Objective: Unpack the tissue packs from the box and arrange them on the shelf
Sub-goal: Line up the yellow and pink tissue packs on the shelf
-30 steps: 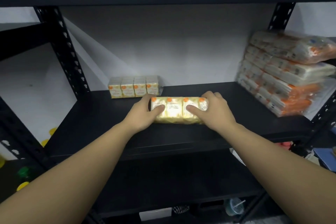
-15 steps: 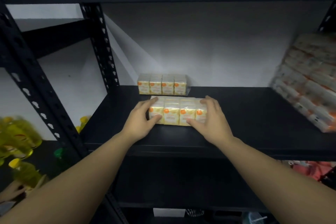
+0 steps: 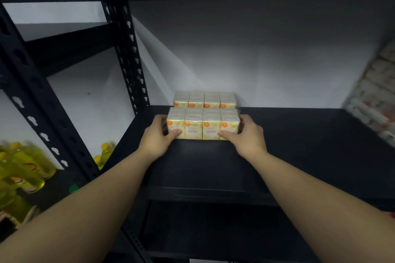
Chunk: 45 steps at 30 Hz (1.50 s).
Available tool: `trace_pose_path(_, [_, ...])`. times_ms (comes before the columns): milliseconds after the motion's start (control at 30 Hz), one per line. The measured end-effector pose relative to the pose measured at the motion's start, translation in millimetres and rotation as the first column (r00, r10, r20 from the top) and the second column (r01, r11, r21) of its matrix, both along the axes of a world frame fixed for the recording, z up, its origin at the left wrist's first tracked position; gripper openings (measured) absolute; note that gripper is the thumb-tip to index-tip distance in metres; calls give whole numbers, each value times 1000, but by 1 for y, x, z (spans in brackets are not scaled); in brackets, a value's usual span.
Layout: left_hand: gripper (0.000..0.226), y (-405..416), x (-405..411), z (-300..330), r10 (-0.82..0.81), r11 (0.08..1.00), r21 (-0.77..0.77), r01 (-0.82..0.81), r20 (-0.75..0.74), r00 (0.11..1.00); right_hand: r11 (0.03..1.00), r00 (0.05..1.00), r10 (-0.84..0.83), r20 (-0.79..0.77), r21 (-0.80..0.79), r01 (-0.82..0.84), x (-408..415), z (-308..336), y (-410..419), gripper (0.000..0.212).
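Two tissue packs sat on the black shelf (image 3: 299, 156) when I looked through the head camera, each a wrapped row of four small yellow-and-white packets with orange dots. The front tissue pack (image 3: 202, 124) stood on the shelf board a little left of its middle, and I saw my left hand (image 3: 157, 137) cupped around its left end, thumb pressed on the front face and fingers wrapped round the side. My right hand (image 3: 248, 134) mirrored it on the right end, thumb on the front lower corner and fingers curled behind the far edge, so both hands were clamped on that pack from either side. The back tissue pack (image 3: 204, 99) stood just behind it, close against the white wall (image 3: 267, 60), and the two rows looked nearly touching, though I could not tell whether a gap remained between them. Both packs stood upright and parallel, fronts facing me. At the right edge of the shelf a blurred stack of wrapped tissue bundles (image 3: 374, 100) leaned well apart from my hands. The perforated black upright post (image 3: 128, 55) rose beside the left end of the shelf, and beyond it, lower down on the left, I made out blurred yellow bottles (image 3: 23, 166) on a neighbouring rack. A lower shelf board (image 3: 203, 230) lay dark beneath my forearms.
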State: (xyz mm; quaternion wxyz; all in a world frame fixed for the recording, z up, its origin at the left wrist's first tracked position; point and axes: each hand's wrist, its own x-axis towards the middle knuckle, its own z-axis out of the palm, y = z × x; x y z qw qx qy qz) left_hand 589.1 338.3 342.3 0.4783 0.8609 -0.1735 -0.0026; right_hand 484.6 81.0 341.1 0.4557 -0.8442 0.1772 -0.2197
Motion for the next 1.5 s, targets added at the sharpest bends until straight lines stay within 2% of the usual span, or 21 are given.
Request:
trace_pose_path(200, [57, -10, 15, -8, -1, 1000, -3, 1, 23, 1000, 999, 999, -35, 6, 25, 34, 11, -12, -6, 67])
trace_pose_path(433, [51, -11, 22, -14, 13, 999, 43, -15, 58, 998, 998, 998, -10, -65, -63, 6, 14, -15, -7, 59])
trace_pose_path(767, [49, -15, 25, -16, 37, 998, 51, -41, 77, 996, 990, 988, -90, -121, -118, 76, 19, -14, -3, 56])
trace_pose_path(900, [51, -17, 24, -12, 70, 996, 61, -72, 46, 997, 991, 988, -102, -118, -104, 90, 20, -9, 1, 61])
trace_pose_path(1000, [70, -14, 17, -9, 61, 995, 82, -61, 1, 998, 993, 989, -80, -124, -98, 68, 8, -6, 5, 69])
trace_pose_path(1100, [94, -3, -5, -7, 82, 985, 159, -74, -47, 996, 979, 978, -77, -194, -202, 37, -16, -6, 12, 76])
trace_pose_path(1167, [89, 6, -29, -9, 57, 967, 249, -57, 6, 998, 941, 961, -74, -265, -338, -21, -37, -8, 18, 75])
trace_pose_path(1300, [66, 25, -93, -17, -53, 895, 444, -39, 194, 980, 881, 944, -24, -328, -454, -135, -91, -14, 30, 69])
trace_pose_path(1500, [72, 44, -186, -55, -156, 786, 613, -83, 326, 932, 777, 963, 42, -267, -597, -199, -185, -48, 47, 70])
